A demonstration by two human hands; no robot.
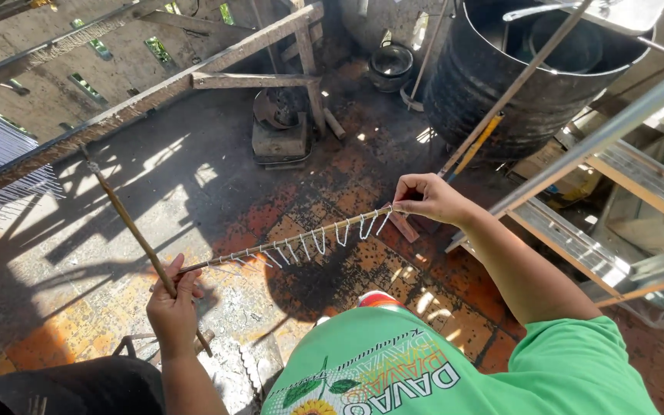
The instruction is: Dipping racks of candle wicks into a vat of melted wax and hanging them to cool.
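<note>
Two grips (pixel 174 303) (pixel 424 196), two sticks (pixel 286 244) (pixel 128 223).

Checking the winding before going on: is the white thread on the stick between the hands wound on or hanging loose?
Wound on: the white thread coils in spaced loops along the stick, held between the left hand and right hand.

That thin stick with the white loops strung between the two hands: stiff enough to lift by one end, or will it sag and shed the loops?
The stick runs straight between the left hand and right hand, so it is probably fairly stiff. It is very thin, so likely light, and it might bow if held at one end. The white loops hang loose, so tilting could slide them.
</note>
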